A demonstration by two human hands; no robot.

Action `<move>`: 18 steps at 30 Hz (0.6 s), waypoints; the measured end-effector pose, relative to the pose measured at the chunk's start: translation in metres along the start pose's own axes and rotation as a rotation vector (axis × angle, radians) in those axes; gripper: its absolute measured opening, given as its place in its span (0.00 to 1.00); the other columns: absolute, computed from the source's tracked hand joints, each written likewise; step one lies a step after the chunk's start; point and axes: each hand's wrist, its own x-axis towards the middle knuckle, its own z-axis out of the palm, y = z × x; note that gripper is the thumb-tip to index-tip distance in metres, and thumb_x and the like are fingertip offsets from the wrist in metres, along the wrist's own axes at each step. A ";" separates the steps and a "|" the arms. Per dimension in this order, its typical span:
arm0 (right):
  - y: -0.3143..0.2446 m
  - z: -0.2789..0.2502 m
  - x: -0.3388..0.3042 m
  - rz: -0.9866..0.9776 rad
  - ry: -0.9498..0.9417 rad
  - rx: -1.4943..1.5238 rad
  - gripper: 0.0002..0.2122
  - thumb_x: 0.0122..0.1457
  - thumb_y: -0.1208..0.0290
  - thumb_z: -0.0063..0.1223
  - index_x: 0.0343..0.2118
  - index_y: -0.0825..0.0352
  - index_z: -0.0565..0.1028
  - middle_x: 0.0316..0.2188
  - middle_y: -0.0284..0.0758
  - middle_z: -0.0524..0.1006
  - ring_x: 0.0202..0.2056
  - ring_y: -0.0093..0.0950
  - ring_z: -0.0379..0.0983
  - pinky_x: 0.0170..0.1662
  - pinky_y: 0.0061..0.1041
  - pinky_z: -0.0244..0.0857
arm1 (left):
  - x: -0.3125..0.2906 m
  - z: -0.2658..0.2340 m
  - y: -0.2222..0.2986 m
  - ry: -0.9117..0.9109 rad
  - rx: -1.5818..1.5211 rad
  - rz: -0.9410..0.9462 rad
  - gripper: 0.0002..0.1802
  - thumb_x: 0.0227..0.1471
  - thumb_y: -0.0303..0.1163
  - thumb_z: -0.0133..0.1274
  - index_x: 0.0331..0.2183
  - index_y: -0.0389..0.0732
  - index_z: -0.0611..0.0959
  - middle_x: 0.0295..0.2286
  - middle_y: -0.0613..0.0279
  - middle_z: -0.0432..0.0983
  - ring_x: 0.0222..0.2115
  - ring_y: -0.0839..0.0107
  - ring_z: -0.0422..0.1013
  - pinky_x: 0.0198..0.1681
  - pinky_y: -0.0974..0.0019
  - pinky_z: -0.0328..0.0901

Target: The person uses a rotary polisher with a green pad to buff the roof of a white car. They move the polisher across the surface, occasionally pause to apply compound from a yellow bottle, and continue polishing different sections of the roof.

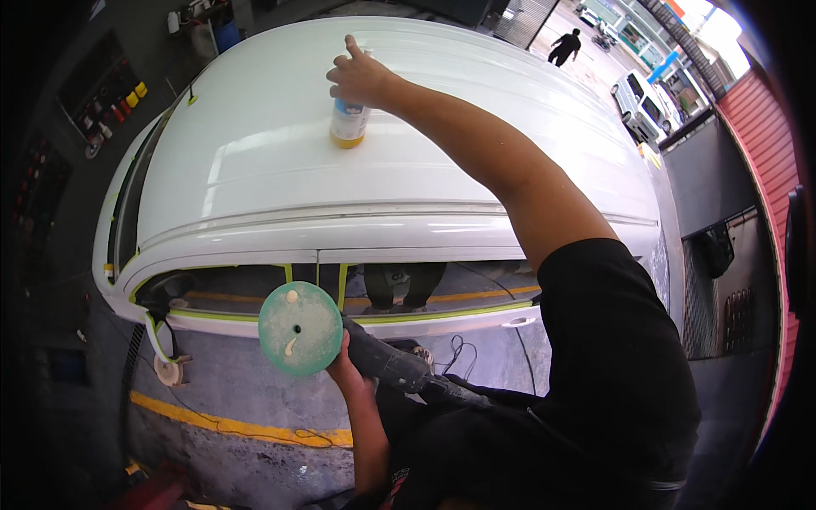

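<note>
The left grip (345,365) holds a polisher (380,360) (cream dabs (291,297) dot its green pad (312,337)); the right grip (360,80) clasps a bottle (348,126).

You have one bottle (348,129), one polisher (387,361) and one pad (313,330), with two dabs (291,297) inside the pad's round edge.

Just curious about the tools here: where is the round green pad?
In the head view, the green pad is left of centre, on the black power tool by the left hand, in front of the white car.
</note>
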 end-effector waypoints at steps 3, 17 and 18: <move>-0.005 -0.010 0.028 -0.055 -0.092 -0.122 0.21 0.56 0.59 0.71 0.53 0.39 0.83 0.55 0.25 0.77 0.63 0.34 0.69 0.71 0.67 0.47 | 0.005 -0.006 -0.004 0.001 -0.016 -0.011 0.33 0.51 0.28 0.68 0.57 0.39 0.74 0.46 0.56 0.76 0.40 0.59 0.79 0.40 0.53 0.81; -0.021 -0.020 0.031 -0.021 0.025 0.023 0.35 0.55 0.61 0.74 0.66 0.41 0.69 0.64 0.31 0.71 0.68 0.36 0.63 0.72 0.66 0.48 | 0.007 -0.002 0.005 -0.060 -0.042 0.002 0.34 0.50 0.27 0.68 0.58 0.39 0.74 0.46 0.56 0.77 0.41 0.59 0.79 0.40 0.54 0.80; -0.021 -0.022 0.027 -0.015 0.076 0.016 0.36 0.56 0.60 0.73 0.67 0.40 0.68 0.64 0.31 0.71 0.69 0.37 0.62 0.72 0.66 0.47 | 0.007 0.000 0.004 -0.066 -0.037 0.002 0.33 0.51 0.27 0.68 0.58 0.39 0.74 0.46 0.56 0.77 0.41 0.59 0.79 0.41 0.54 0.80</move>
